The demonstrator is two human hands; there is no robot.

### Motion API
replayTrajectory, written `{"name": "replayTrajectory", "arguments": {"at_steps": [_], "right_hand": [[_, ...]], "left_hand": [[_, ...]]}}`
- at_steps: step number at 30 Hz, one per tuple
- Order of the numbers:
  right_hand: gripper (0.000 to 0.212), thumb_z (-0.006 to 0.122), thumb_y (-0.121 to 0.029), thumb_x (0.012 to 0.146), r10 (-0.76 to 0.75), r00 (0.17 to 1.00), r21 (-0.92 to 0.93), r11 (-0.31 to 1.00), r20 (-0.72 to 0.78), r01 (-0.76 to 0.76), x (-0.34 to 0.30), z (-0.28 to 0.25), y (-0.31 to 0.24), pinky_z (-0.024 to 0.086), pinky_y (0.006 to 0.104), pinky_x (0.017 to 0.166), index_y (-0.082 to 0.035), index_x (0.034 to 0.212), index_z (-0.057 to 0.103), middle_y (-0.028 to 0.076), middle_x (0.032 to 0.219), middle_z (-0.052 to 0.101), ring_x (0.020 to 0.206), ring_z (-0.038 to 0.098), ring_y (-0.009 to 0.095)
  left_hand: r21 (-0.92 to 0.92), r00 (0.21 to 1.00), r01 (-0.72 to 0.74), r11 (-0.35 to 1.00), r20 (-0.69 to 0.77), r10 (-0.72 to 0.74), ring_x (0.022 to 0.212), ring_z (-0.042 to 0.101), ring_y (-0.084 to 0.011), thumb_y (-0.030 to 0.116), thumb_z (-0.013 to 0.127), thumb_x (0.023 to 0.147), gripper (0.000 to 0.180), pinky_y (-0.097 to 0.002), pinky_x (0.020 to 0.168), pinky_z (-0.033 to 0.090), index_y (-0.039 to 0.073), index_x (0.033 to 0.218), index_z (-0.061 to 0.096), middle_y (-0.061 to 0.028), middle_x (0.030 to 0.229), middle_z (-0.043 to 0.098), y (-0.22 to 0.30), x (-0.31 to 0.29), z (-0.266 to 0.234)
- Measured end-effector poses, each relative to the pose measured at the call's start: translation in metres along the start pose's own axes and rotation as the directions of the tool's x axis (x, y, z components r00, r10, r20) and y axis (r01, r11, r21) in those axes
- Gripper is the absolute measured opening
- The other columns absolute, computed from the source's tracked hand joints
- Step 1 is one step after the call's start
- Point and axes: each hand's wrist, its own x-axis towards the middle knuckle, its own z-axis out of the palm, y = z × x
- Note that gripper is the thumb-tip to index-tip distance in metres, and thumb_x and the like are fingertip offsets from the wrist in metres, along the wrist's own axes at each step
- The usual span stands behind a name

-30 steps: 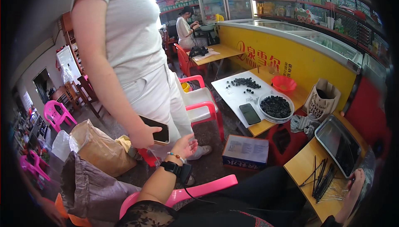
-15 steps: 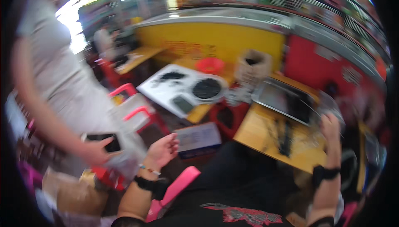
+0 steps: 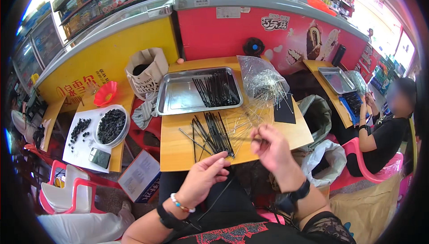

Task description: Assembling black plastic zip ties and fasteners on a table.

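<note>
Both hands' fingers (image 3: pixel 258 133) pinched on thin sticks (image 3: pixel 213 133)

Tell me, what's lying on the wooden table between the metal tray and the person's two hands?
In the head view, a loose bunch of thin black sticks lies between the metal tray and the left hand and right hand, beside clear thin sticks.
</note>
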Motion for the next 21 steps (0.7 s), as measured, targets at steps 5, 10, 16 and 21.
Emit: {"name": "replayTrajectory", "arguments": {"at_steps": [5, 10, 16, 21], "right_hand": [[0.011, 0.048, -0.014, 0.096, 0.136, 0.986, 0.134, 0.980, 0.094, -0.148, -0.031, 0.016, 0.050, 0.049, 0.0307, 0.069, -0.004, 0.094, 0.052, 0.007, 0.091, 0.057, 0.074, 0.059, 0.017], [0.009, 0.049, -0.013, 0.096, 0.102, 0.992, 0.154, 0.982, 0.075, -0.113, -0.020, 0.019, 0.058, 0.049, 0.0300, 0.074, -0.004, 0.097, 0.053, 0.006, 0.094, 0.059, 0.078, 0.059, 0.015], [0.010, 0.056, -0.011, 0.093, 0.117, 0.992, -0.090, 0.990, 0.051, -0.112, -0.015, 0.017, 0.077, 0.047, 0.0234, 0.078, -0.003, 0.100, 0.056, 0.002, 0.095, 0.060, 0.084, 0.057, 0.009], [0.009, 0.058, -0.007, 0.092, 0.106, 0.990, -0.143, 0.985, 0.089, -0.093, -0.014, 0.020, 0.082, 0.046, 0.0205, 0.077, -0.003, 0.100, 0.056, 0.000, 0.091, 0.060, 0.087, 0.056, 0.005]], "left_hand": [[-0.056, 0.990, -0.139, 0.989, 0.021, 0.141, 0.079, 0.058, -0.0074, 0.014, 0.054, 0.095, 0.029, -0.0229, 0.074, 0.048, 0.001, 0.120, 0.057, -0.0029, 0.095, 0.064, -0.007, 0.011, 0.016], [0.086, 0.986, -0.144, 0.986, -0.078, 0.150, 0.087, 0.063, -0.0104, 0.014, 0.055, 0.094, 0.025, -0.0218, 0.072, 0.046, 0.000, 0.113, 0.061, -0.0076, 0.095, 0.068, -0.011, 0.015, 0.000], [0.134, 0.966, -0.202, 0.970, -0.136, 0.220, 0.086, 0.062, -0.0103, 0.013, 0.055, 0.094, 0.019, -0.0225, 0.072, 0.048, 0.000, 0.106, 0.063, -0.0059, 0.094, 0.066, -0.012, 0.017, -0.010], [0.026, 0.973, -0.178, 0.984, -0.147, 0.180, 0.086, 0.062, -0.0106, 0.010, 0.054, 0.094, 0.016, -0.0252, 0.072, 0.053, 0.001, 0.105, 0.061, -0.0040, 0.092, 0.064, -0.010, 0.017, -0.009]]}}
